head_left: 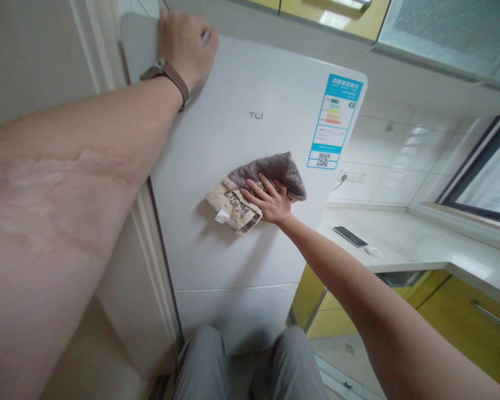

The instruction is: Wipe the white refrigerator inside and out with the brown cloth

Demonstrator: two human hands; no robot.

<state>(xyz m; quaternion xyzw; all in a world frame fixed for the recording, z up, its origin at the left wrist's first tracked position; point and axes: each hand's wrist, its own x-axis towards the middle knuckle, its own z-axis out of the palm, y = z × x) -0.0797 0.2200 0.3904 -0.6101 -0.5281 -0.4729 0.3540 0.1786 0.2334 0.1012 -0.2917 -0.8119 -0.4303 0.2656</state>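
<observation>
A white refrigerator (233, 139) stands in front of me, with a blue energy label (335, 122) on its upper door. My right hand (269, 200) presses a brown and beige towel (254, 189) flat against the door, fingers spread over the cloth. My left hand (185, 41), with a brown-strapped watch (166, 75) on the wrist, grips the top left corner of the refrigerator, fingers curled over its edge.
A white countertop (420, 244) runs to the right with a dark phone (350, 236) and a small white object (373, 251) on it. Yellow cabinets (462, 316) sit below, a window (487, 172) at right. A white door frame (108, 55) is left.
</observation>
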